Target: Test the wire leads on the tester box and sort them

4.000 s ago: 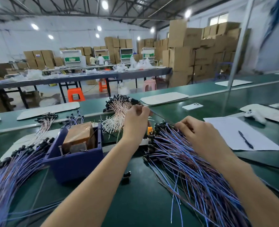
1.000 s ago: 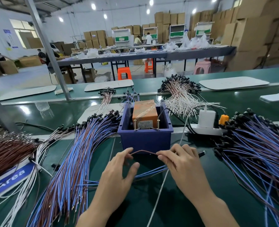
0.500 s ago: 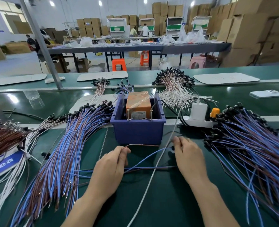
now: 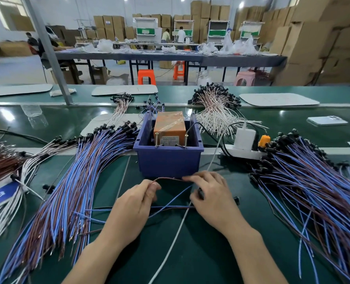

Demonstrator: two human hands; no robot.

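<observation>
Two hands are closed on a single wire lead (image 4: pixel 170 178), just near of the blue bin (image 4: pixel 168 165) in the middle of the desk (image 4: pixel 200 253). The brown strand is pinched between thumb and forefinger of the left hand (image 4: pixel 133 203). The grip of the right hand (image 4: pixel 213 199) is curled round the other part of the lead, where a small black plug appears to be tucked under the fingers. The blue strand is seen trailing low between the hands. The tester box (image 4: pixel 170 128), orange and taped, is seated in the bin, with two upright screws (image 4: pixel 156 139) at its near edge that are judged to be the contacts. For the step to be done well, the bare ends should be lifted over the bin wall and each pressed firmly to its own screw, without the two tips being allowed to touch. The white cable (image 4: pixel 170 249) lying across the near desk is best kept out from under the wrists. Once tested, the lead should be laid straight with one pile only, the left pile (image 4: pixel 77 181) or the right pile (image 4: pixel 313 191), so that tested and untested are not mixed
</observation>
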